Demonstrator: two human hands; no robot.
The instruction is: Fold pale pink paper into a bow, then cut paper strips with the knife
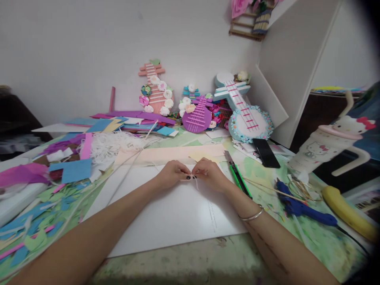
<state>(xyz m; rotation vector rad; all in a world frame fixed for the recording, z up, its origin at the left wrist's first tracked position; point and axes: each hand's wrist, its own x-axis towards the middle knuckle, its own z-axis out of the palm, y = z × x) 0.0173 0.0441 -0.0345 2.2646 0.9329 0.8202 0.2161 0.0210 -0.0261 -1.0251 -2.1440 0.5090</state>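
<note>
My left hand and my right hand meet over the white board, fingertips almost touching. Both are closed in a pinch on a thin white string, whose loose end hangs below the right fingers. A small pale peach strip shows under the left fingers; how the string runs around it is hidden. Just beyond the hands lies a long peach foam sheet. To the right of my right hand rests a green and black utility knife.
A tangle of white string and coloured foam scraps cover the left. On the right are a blue glue gun, a banana, a black phone and a tumbler. Decorated instrument models, one purple, stand behind.
</note>
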